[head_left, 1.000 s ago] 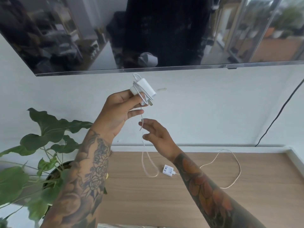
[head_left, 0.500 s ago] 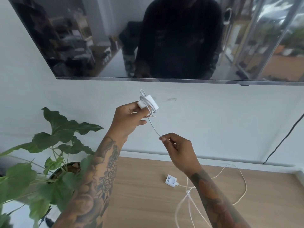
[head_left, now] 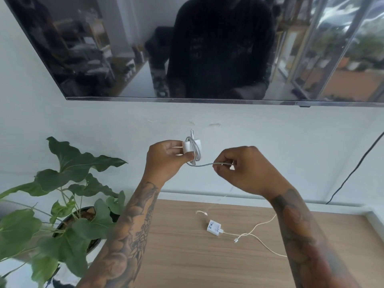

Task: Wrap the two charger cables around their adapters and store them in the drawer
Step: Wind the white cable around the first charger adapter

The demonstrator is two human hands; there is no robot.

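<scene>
A white adapter with several turns of its white cable around it is held up in front of the wall by my left hand. My right hand pinches the free stretch of that cable, pulled nearly level to the right of the adapter. A second white adapter lies on the wooden top below, with its cable loose and curling to the right. No drawer is in view.
A leafy potted plant stands at the left edge of the wooden top. A wall-mounted screen hangs above my hands. A black cord runs down the wall at the right.
My right hand rose and moved right, drawing the free cable from hanging down to nearly level. Both hands sit lower in view as the camera tilted up.
</scene>
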